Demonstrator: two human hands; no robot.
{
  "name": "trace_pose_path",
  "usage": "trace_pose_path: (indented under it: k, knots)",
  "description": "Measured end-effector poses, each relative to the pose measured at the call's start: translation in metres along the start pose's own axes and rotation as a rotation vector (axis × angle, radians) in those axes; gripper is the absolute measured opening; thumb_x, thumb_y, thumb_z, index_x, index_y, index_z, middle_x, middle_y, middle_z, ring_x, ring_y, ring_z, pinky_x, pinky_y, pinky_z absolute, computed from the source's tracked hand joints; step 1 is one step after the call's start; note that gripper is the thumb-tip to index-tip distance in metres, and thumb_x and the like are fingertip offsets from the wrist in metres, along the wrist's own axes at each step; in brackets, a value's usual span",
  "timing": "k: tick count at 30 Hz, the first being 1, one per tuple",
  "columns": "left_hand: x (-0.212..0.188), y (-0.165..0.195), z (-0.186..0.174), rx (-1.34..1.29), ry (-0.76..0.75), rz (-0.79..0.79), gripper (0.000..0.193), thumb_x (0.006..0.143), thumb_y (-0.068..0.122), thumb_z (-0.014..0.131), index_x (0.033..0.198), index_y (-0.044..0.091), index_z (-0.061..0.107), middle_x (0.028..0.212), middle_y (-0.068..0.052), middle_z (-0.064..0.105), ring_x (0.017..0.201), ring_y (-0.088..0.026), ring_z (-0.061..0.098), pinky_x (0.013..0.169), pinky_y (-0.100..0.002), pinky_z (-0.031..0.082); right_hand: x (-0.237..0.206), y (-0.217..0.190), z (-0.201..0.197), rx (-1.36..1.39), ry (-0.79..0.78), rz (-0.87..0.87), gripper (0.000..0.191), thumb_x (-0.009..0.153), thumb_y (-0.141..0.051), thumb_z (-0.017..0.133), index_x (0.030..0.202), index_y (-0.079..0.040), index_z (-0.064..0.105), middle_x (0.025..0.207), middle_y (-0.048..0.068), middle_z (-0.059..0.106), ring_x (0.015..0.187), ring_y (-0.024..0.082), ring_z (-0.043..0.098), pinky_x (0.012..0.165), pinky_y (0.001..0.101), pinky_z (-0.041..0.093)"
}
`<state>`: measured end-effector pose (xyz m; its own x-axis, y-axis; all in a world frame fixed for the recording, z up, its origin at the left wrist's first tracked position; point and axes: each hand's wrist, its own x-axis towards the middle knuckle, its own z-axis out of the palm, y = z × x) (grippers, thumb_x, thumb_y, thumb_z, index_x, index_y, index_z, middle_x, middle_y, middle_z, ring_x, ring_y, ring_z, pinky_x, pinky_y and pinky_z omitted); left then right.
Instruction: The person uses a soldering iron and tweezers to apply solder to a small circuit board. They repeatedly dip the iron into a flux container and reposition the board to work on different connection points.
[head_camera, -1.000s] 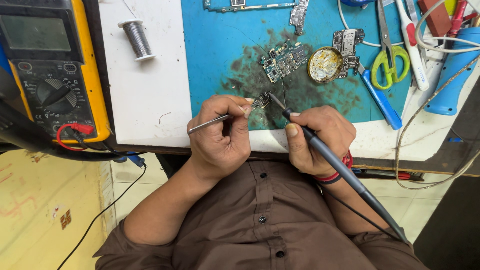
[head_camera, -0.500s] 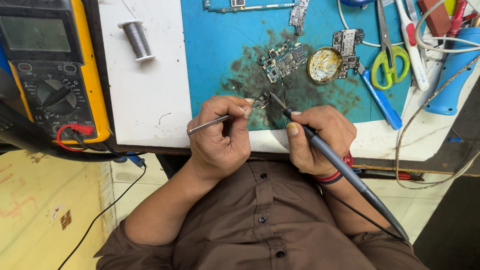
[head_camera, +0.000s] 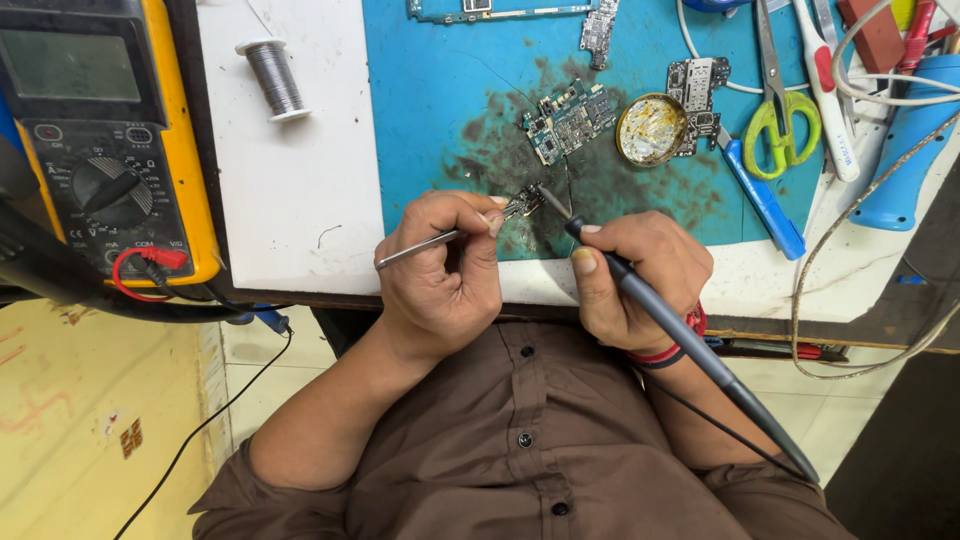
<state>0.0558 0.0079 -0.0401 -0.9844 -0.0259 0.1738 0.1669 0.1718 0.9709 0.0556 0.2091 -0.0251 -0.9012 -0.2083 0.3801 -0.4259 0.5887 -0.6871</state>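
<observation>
Soldering a small board on the blue mat (head_camera: 450, 90)

Left hand (head_camera: 440, 275) pinches tweezers (head_camera: 420, 246) gripping the chip (head_camera: 522, 205); right hand (head_camera: 635, 275) grips the iron (head_camera: 680, 330). Round tin (head_camera: 651, 129) holds yellowish flux.

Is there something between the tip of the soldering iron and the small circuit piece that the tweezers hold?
Nothing visible. The right hand holds the soldering iron, its tip right at the small circuit piece. The left hand grips that piece with tweezers. The larger circuit board and the round tin lie farther back on the blue mat.
</observation>
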Motion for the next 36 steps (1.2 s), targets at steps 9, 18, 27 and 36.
trace_pose_path:
  k: [9,18,27,36]
  knots:
    - [0.0003,0.0008,-0.0001,0.017,0.001,-0.004,0.020,0.104,-0.004,0.067,0.110,0.005,0.050,0.107,-0.012,0.073,0.075,-0.006,0.063,0.059,-0.018,0.050,-0.0005,-0.0017,-0.0007,0.003,0.005,0.020,0.012,0.100,-0.008,0.072,0.103,-0.002,0.063,0.087,0.013,0.069,0.074,0.026,0.067,0.064,0.0312,0.052]
    - [0.0005,-0.0002,-0.0001,0.021,-0.002,0.007,0.020,0.105,-0.004,0.067,0.110,0.004,0.050,0.107,-0.012,0.073,0.076,-0.006,0.065,0.060,-0.018,0.051,-0.0010,-0.0016,-0.0003,0.007,0.011,0.023,0.012,0.100,-0.008,0.072,0.103,-0.002,0.063,0.087,0.012,0.068,0.073,0.025,0.067,0.064,0.0308,0.052]
    - [0.0005,0.0002,-0.0004,0.019,-0.001,0.013,0.020,0.105,-0.004,0.067,0.110,0.005,0.050,0.107,-0.012,0.072,0.072,-0.005,0.063,0.060,-0.018,0.051,-0.0020,-0.0016,-0.0009,0.008,0.008,0.029,0.011,0.100,-0.007,0.072,0.103,-0.002,0.062,0.088,0.012,0.069,0.073,0.024,0.066,0.063,0.0304,0.051]
    - [0.0010,0.0005,-0.0003,0.020,-0.005,0.009,0.020,0.105,-0.004,0.067,0.110,0.005,0.050,0.108,-0.012,0.072,0.071,-0.005,0.063,0.059,-0.018,0.050,-0.0015,-0.0006,-0.0014,-0.004,0.003,0.016,0.011,0.099,-0.007,0.072,0.102,-0.002,0.063,0.086,0.012,0.069,0.073,0.025,0.066,0.063,0.0310,0.051]
